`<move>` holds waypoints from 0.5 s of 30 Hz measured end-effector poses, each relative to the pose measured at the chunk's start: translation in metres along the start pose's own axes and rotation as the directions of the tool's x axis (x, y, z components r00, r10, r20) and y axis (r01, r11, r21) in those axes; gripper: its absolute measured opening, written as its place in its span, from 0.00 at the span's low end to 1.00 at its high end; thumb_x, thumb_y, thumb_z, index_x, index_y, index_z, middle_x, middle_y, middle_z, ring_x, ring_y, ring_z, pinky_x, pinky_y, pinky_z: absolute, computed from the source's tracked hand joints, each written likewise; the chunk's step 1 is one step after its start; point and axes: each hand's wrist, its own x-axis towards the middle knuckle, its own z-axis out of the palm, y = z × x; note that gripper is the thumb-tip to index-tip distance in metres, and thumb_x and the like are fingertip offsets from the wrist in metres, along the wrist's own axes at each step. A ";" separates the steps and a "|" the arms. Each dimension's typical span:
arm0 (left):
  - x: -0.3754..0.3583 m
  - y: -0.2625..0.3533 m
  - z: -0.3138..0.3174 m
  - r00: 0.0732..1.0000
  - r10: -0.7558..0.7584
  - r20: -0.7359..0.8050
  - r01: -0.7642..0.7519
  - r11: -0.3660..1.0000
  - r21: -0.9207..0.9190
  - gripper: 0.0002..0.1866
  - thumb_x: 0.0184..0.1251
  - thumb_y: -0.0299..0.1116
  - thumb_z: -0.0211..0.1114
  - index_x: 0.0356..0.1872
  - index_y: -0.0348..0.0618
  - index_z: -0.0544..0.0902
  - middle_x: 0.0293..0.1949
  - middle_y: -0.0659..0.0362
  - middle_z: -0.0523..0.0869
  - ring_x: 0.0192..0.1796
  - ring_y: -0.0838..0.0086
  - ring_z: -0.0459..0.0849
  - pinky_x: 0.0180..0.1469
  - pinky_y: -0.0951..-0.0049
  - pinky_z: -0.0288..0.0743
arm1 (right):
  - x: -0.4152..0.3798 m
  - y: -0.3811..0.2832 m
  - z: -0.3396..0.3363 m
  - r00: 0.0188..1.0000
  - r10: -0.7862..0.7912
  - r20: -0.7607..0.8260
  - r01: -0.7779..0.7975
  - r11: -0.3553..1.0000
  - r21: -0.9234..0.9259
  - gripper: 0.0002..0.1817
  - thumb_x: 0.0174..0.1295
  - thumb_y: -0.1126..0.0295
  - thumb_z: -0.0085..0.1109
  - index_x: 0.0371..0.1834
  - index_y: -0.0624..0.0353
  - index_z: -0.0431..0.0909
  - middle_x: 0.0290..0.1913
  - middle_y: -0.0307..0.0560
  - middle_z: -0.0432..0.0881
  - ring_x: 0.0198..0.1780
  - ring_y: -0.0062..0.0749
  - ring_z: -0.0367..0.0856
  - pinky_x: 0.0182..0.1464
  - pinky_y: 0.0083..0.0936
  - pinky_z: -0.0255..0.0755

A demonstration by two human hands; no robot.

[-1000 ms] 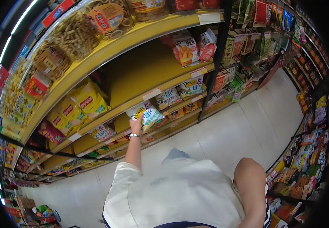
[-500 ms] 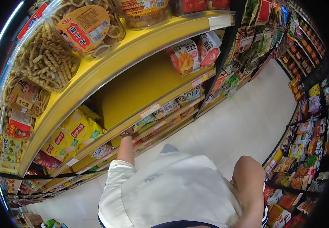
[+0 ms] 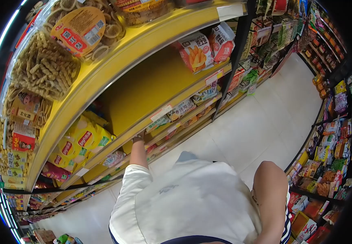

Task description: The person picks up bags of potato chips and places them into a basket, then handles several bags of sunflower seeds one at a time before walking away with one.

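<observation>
My left hand [image 3: 140,133] reaches in under the front edge of a yellow shelf [image 3: 143,93], and a dark band [image 3: 137,139] circles its wrist. The shelf edge hides its fingers, so whether they hold anything is hidden. Closest to it on the lower shelf are a green-and-white snack bag [image 3: 159,123] on the right and a pale pink-and-white bag [image 3: 114,158] on the left. My right arm [image 3: 270,191] is bent at my side, its hand out of sight behind my white shirt [image 3: 192,199].
Yellow chip bags [image 3: 87,136] and red-and-white potato snack bags [image 3: 196,53] stand at opposite ends of the yellow shelf. Tubs of snacks [image 3: 45,67] line the shelf above. A dark upright post [image 3: 237,49] and another stocked rack [image 3: 326,162] flank the tiled floor [image 3: 273,105].
The view has shifted slightly, and my left forearm appears a little further right and higher. My left hand goes deeper under the shelf edge, with less of it showing.
</observation>
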 end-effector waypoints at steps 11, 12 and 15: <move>-0.176 -0.130 -0.028 0.961 0.080 -0.264 -0.202 0.856 -0.476 0.13 0.66 0.31 0.59 0.50 0.48 0.72 0.44 0.65 0.75 0.44 0.81 0.73 0.45 0.77 0.70 | -0.033 -0.009 -0.045 0.943 -0.333 0.023 0.302 0.880 0.367 0.19 0.65 0.68 0.41 0.54 0.62 0.75 0.57 0.48 0.76 0.61 0.36 0.69 0.63 0.39 0.60; -0.195 -0.137 -0.036 0.944 0.070 -0.323 -0.223 0.856 -0.466 0.13 0.66 0.31 0.59 0.50 0.48 0.72 0.44 0.65 0.75 0.44 0.81 0.73 0.45 0.77 0.70 | -0.041 -0.007 -0.047 0.926 -0.378 -0.006 0.349 0.849 0.397 0.18 0.65 0.68 0.41 0.55 0.62 0.75 0.57 0.48 0.75 0.61 0.37 0.69 0.63 0.39 0.60; -0.240 -0.151 -0.084 0.883 -0.164 -0.440 -0.079 0.872 -0.483 0.18 0.61 0.27 0.62 0.52 0.41 0.71 0.48 0.60 0.75 0.50 0.76 0.74 0.52 0.75 0.71 | -0.058 -0.002 -0.048 0.866 -0.485 -0.120 0.486 0.762 0.428 0.18 0.66 0.69 0.42 0.56 0.62 0.74 0.58 0.49 0.75 0.61 0.39 0.69 0.63 0.41 0.61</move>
